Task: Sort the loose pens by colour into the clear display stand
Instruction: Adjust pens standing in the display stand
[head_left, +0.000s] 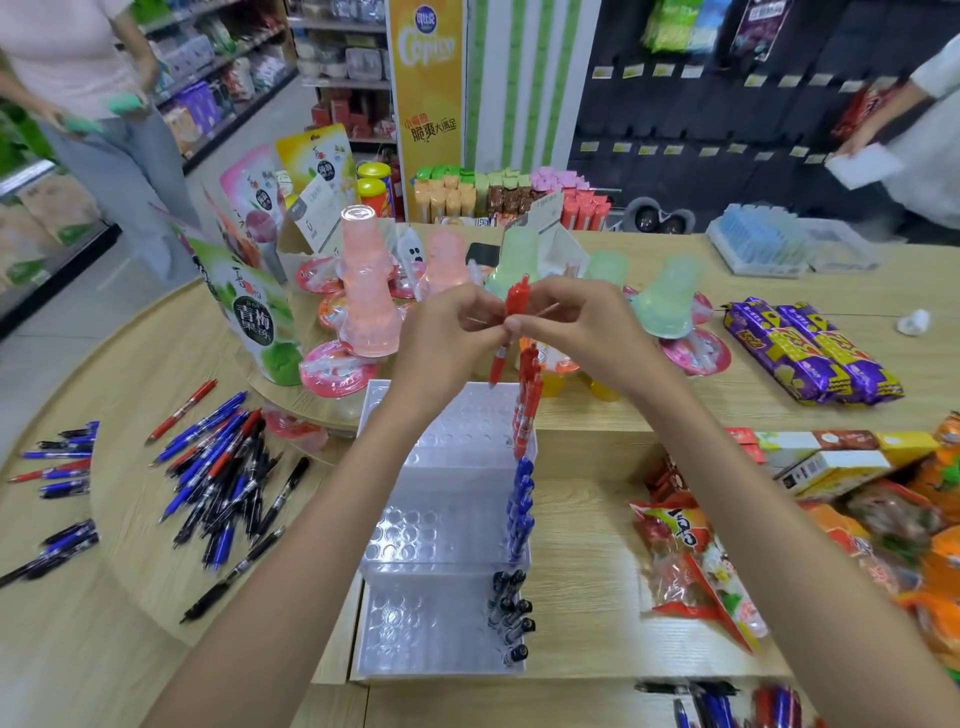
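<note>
Stocked shelves (223, 62) line a pale floor (104, 280) behind light wooden counters (769, 296).

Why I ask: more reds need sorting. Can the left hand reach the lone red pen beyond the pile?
Probably, once free: the left hand now pinches the held pen, but the lone red pen lies uncovered to its left.

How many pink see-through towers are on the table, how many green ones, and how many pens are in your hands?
Pink towers: 2
Green towers: 3
Red pen, pinched between the left hand and the right hand: 1
Total: 6
</note>
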